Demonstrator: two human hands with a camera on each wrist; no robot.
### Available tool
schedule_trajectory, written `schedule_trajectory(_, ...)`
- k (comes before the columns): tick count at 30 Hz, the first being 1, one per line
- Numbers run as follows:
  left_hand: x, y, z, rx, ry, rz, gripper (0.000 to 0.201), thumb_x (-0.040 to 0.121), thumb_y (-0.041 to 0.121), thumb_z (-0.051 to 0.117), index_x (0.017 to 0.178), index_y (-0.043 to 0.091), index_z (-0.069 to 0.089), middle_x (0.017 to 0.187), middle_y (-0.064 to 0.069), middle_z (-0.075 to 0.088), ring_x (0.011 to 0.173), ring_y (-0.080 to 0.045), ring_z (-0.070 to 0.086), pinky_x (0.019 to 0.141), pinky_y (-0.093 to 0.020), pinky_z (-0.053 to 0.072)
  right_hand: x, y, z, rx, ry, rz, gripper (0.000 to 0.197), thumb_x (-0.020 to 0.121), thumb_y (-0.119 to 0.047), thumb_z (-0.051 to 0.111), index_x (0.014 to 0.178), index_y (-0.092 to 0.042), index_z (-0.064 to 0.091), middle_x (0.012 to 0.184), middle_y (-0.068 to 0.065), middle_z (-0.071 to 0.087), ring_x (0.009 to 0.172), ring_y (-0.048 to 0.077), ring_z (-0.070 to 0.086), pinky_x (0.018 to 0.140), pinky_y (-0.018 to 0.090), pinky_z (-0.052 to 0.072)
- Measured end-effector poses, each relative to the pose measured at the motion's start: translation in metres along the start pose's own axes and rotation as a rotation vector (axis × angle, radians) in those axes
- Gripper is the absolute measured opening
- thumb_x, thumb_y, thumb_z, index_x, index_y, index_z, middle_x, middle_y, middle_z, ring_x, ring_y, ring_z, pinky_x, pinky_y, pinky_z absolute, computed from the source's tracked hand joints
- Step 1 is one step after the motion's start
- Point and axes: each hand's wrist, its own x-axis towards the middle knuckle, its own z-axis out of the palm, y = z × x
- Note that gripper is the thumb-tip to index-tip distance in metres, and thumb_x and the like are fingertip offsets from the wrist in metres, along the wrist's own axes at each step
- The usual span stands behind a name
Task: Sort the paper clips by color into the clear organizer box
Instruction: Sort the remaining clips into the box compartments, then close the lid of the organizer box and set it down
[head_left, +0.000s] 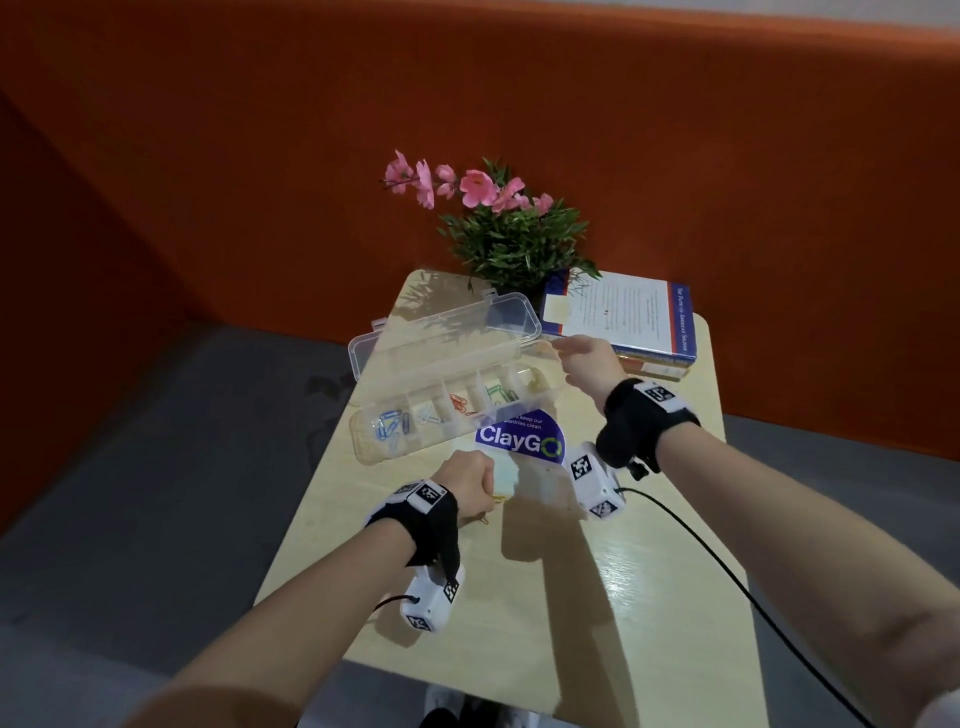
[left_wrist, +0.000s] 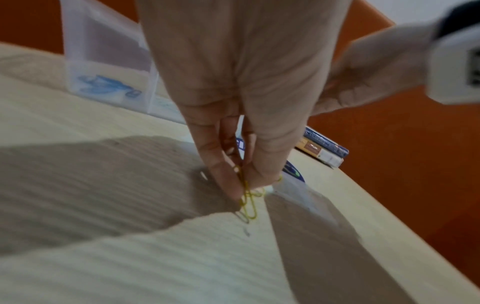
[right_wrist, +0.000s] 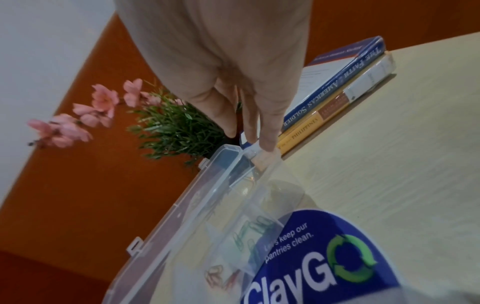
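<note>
Orange walls back the pale worktop (head_left: 519, 597). Left hand (left_wrist: 233, 82) pinches yellow paper clips (left_wrist: 248, 203) against it, just before the clear organizer box (head_left: 395, 447). Right hand (right_wrist: 221, 72), fingers straight, touches the box's end nearest the books (right_wrist: 337, 88).

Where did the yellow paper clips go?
In the left wrist view, the left hand pinches the yellow paper clips just above the table, near the ClayGo sticker.
</note>
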Motion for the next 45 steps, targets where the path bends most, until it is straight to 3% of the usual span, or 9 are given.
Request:
schedule_trajectory(7,0.007,0.033,-0.032,-0.252,0.028,0.029,0.033,0.074,-0.004,0.067,0.055,0.019,0.053,0.058,0.001,0.061,0.046,-0.002,0.059,0.064,-0.027,0.055,-0.073,0.061,-0.015,0.089,0.025,-0.003,0.036,0.087,0.003,0.044,0.114,-0.009,0.065,0.112,0.007,0.064,0.105,0.020,0.057,0.097,0.035,0.045)
schedule_trajectory(13,0.056,0.086,-0.085,-0.542,0.295,0.029,0.033,0.075,-0.008,0.071,0.057,0.015,0.055,0.063,-0.002,0.062,0.055,-0.015,0.061,0.072,-0.033,0.061,-0.111,0.110,-0.015,0.215,0.026,0.156,0.024,0.086,0.004,0.052,0.105,0.000,0.065,0.090,0.012,0.068,0.076,0.017,0.062,0.064,0.016,0.048)
schedule_trajectory(16,0.078,0.096,-0.089,-0.426,0.319,-0.001,0.005,0.078,0.003,0.074,0.074,0.006,0.073,0.084,-0.011,0.074,0.075,-0.024,0.067,0.085,-0.038,0.059,-0.113,0.124,-0.017,0.249,0.005,0.158,0.023,0.087,0.007,0.048,0.101,0.001,0.065,0.091,0.010,0.070,0.091,0.024,0.067,0.081,0.022,0.050)
schedule_trajectory(20,0.094,0.092,-0.083,-0.269,0.245,-0.046,0.020,0.086,0.012,0.064,0.098,0.003,0.076,0.103,-0.014,0.075,0.101,-0.029,0.068,0.087,-0.035,0.056,-0.113,0.124,-0.005,-0.116,-0.137,-0.032,0.019,0.084,-0.009,0.062,0.102,-0.008,0.069,0.088,0.000,0.068,0.089,0.018,0.064,0.075,0.010,0.046)
schedule_trajectory(26,0.092,0.080,-0.091,-0.280,0.261,-0.004,0.015,0.076,0.012,0.076,0.065,0.016,0.068,0.081,-0.005,0.071,0.093,-0.028,0.069,0.084,-0.035,0.058,-0.106,0.092,0.043,-0.514,-0.340,-0.371,0.031,0.087,-0.029,0.058,0.115,-0.019,0.066,0.104,0.004,0.054,0.097,0.021,0.057,0.086,0.023,0.043)
schedule_trajectory(29,0.084,0.064,-0.098,-0.364,0.336,-0.001,0.031,0.078,0.024,0.076,0.059,0.023,0.052,0.069,0.001,0.060,0.077,-0.024,0.064,0.083,-0.041,0.059,-0.098,0.081,0.062,-0.626,-0.433,-0.358,0.031,0.081,-0.023,0.059,0.112,-0.019,0.063,0.108,0.006,0.048,0.100,0.025,0.054,0.088,0.032,0.046)
schedule_trajectory(33,0.056,0.036,-0.112,-0.352,0.450,0.039,0.015,0.088,0.032,0.063,0.079,0.021,0.056,0.089,-0.002,0.062,0.083,-0.021,0.059,0.085,-0.038,0.054,-0.092,0.071,0.071,-0.689,-0.370,-0.372,0.013,0.088,-0.018,0.046,0.083,-0.009,0.055,0.090,0.004,0.040,0.088,0.025,0.050,0.078,0.033,0.042)
schedule_trajectory(40,0.003,-0.017,-0.116,-0.419,0.636,-0.032,0.009,0.091,0.019,0.057,0.091,0.012,0.063,0.092,0.000,0.065,0.088,-0.018,0.059,0.081,-0.026,0.044,-0.088,0.065,0.082,-0.944,-0.457,-0.326,0.030,0.090,-0.005,0.046,0.119,-0.001,0.048,0.124,0.017,0.045,0.112,0.036,0.052,0.091,0.041,0.045)
schedule_trajectory(45,-0.007,-0.047,-0.108,-0.370,0.760,-0.138,0.011,0.088,0.015,0.057,0.095,0.010,0.065,0.099,-0.007,0.069,0.092,-0.025,0.064,0.083,-0.035,0.049,-0.081,0.047,0.062,-0.668,-0.420,-0.246,0.015,0.087,-0.022,0.050,0.091,-0.010,0.058,0.094,0.011,0.066,0.090,0.028,0.061,0.073,0.029,0.043)
